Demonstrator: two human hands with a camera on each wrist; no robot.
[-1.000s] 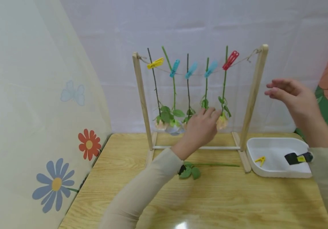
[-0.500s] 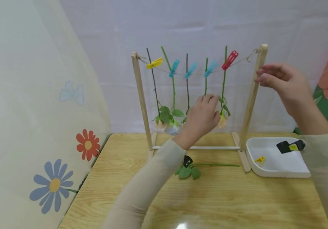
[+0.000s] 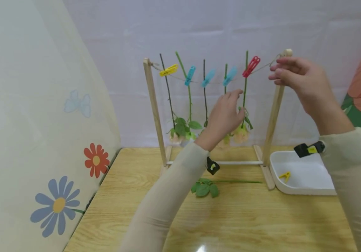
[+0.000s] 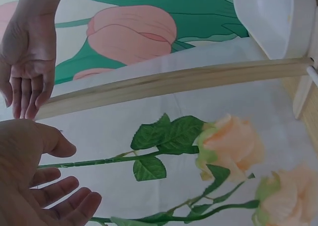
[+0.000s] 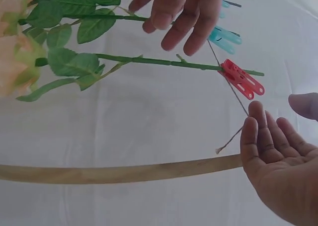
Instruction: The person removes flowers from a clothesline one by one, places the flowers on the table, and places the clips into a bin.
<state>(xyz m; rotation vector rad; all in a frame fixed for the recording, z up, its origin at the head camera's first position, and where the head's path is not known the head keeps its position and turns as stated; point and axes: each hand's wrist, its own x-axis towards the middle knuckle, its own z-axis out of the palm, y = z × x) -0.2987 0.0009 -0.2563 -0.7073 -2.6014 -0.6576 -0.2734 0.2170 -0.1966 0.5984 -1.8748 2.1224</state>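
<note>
Peach roses hang head down from a string, their stems clipped by clothespins: one yellow, several blue, one red. My left hand is raised before the right-hand stems with fingers apart; in the left wrist view a green stem passes behind its thumb, and contact cannot be told. My right hand hovers by the top of the right wooden post, fingers extended, near the string's tied end. In the right wrist view the red clothespin sits just beyond its fingertips. Neither hand holds anything.
A cut green stem with leaves lies on the wooden table before the rack's white crossbar. At right stands a white tray with a yellow clothespin in it. White cloth hangs behind the rack.
My left hand has risen from the rose heads to the stems, uncovering a rose head. My right hand has moved left and up to the right post's top.
</note>
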